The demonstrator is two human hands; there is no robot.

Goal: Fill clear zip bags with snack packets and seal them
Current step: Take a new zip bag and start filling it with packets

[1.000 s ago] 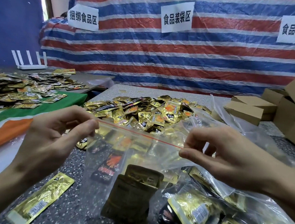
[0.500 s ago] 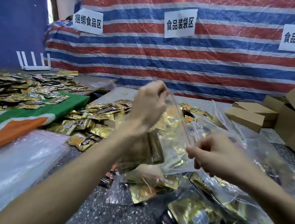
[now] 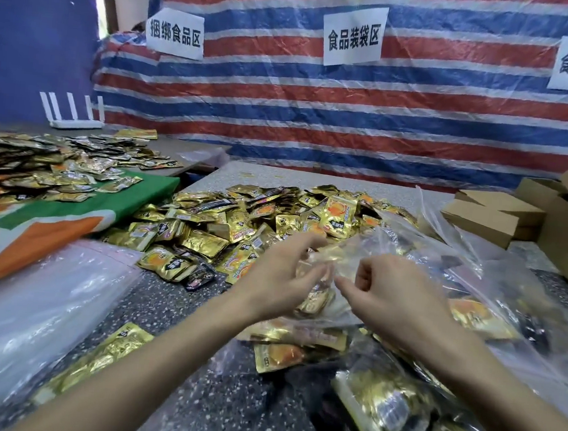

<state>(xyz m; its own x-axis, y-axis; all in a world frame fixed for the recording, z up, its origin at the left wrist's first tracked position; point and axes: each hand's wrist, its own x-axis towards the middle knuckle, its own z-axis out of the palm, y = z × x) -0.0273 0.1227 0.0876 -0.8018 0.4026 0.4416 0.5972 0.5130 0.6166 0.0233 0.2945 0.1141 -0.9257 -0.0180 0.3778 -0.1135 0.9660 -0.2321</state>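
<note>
Your left hand (image 3: pixel 280 283) and right hand (image 3: pixel 395 300) meet above the table (image 3: pixel 218 398), holding the zip bag (image 3: pixel 337 254) between them. Behind them lies the loose packet heap (image 3: pixel 234 218). Filled bags (image 3: pixel 473 317) pile up at your right, with boxes (image 3: pixel 492 216) behind those. At your left a second table (image 3: pixel 185 145) carries more packets (image 3: pixel 40 163), with a router (image 3: pixel 74 118) at its back.

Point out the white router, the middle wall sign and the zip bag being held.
white router (image 3: pixel 74 124): head view, on its flat base.
middle wall sign (image 3: pixel 354 37): head view, centre of the paper sheet.
zip bag (image 3: pixel 339 257): head view, crumpled clear plastic near its top.
</note>
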